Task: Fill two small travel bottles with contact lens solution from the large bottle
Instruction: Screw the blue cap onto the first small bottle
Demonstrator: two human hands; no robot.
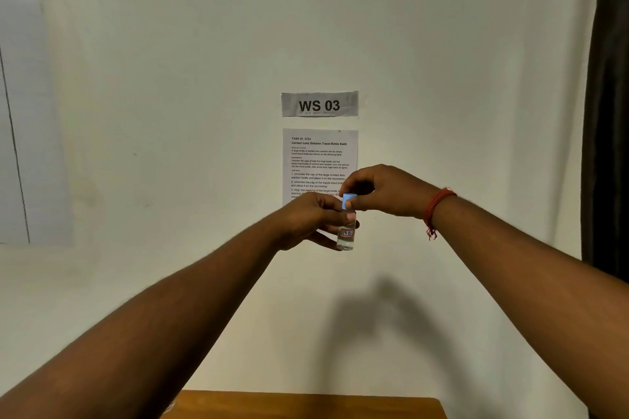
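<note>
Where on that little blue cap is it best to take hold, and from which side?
On its round side wall, from above, as the right hand does: the blue cap sits atop the upright small bottle, whose body the left hand grips.

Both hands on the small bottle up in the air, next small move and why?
Probably keep twisting the blue cap: the right hand pinches it while the left hand grips the small clear bottle upright. Whether it is tightening or loosening, the frame doesn't show.

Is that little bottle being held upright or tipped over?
Upright: the small bottle stands vertical in the left hand, blue cap on top.
</note>
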